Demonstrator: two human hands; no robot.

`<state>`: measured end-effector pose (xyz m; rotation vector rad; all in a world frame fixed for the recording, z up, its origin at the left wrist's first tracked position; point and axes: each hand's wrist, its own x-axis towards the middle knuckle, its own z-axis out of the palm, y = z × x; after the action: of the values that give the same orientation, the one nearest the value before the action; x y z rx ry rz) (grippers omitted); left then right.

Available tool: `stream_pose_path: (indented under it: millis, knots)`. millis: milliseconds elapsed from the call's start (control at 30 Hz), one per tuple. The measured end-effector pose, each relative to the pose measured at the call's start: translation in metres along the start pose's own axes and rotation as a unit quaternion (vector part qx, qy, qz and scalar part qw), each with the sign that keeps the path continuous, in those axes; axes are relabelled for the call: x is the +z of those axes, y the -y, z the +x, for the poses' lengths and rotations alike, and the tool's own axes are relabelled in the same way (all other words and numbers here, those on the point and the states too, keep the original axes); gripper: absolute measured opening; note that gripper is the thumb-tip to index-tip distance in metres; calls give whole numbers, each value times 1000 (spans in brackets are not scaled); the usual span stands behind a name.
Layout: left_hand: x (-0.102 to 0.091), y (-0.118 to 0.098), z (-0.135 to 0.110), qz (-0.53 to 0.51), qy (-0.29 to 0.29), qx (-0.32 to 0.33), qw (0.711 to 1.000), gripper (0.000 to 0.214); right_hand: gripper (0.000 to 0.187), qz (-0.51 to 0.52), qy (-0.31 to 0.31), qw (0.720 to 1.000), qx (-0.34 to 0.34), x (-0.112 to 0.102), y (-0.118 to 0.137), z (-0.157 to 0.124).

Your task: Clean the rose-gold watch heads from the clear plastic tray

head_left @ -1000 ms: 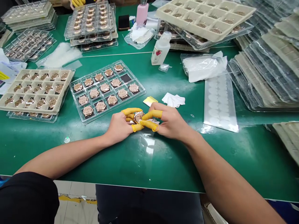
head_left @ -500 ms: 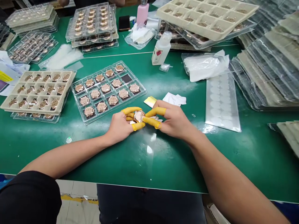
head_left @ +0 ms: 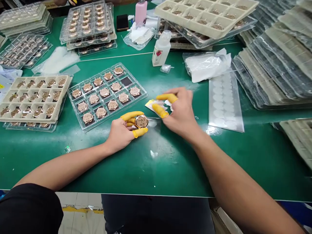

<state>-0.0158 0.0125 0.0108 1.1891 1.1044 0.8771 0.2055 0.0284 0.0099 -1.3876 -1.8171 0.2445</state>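
Note:
My left hand (head_left: 123, 130), with yellow finger cots, pinches a round rose-gold watch case (head_left: 141, 121) just above the green table (head_left: 136, 165). My right hand (head_left: 177, 109), also in yellow cots, has drawn away to the right and hovers over small white and yellow wipes (head_left: 154, 104); its thumb and forefinger are curled close, and whether they hold anything is blurred. A clear tray (head_left: 107, 94) of several more watch cases lies just left of my left hand.
A beige tray (head_left: 34, 97) of cases sits at the left, more stacked trays (head_left: 87, 26) behind. A white bottle (head_left: 161, 48), pink bottle (head_left: 140, 11), bagged white cloths (head_left: 207, 65) and a sheet of round stickers (head_left: 224, 100) lie ahead. Tray stacks (head_left: 275, 65) fill the right.
My right hand let go of the watch case and moved up and right toward the wipes. My left hand still holds the case.

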Motion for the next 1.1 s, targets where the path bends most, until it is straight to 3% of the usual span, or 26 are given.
stream_pose_path:
  millis: [33, 100, 200, 433, 533, 733, 833, 967, 1100]
  knots:
    - [0, 0, -1, 1, -1, 11, 1000, 66, 28, 3, 13, 1000, 7, -6, -3, 2]
    - [0, 1, -2, 2, -2, 30, 1000, 64, 39, 43, 96, 994, 11, -17, -6, 4]
    - [-1, 4, -3, 10, 4, 58, 998, 62, 33, 120, 203, 971, 31, -24, -1, 4]
    - [-4, 9, 1, 88, 7, 133, 987, 57, 24, 188, 206, 953, 116, -30, 14, 7]
    - [-3, 8, 2, 58, 12, 125, 990, 58, 11, 172, 213, 959, 78, -31, 12, 8]
    - [-2, 3, 5, -13, 11, 27, 1000, 70, 6, 28, 174, 981, -78, -30, 5, 4]
    - [-2, 0, 7, -16, 1, -2, 1000, 73, 7, 69, 148, 981, -108, -40, 10, 4]
    - [-1, 0, 7, 0, 13, -9, 1000, 69, 18, 290, 85, 952, 49, -41, 26, 3]
    - [0, 3, 7, -1, 42, 6, 999, 67, 25, 308, 104, 922, 208, -20, 41, -4]
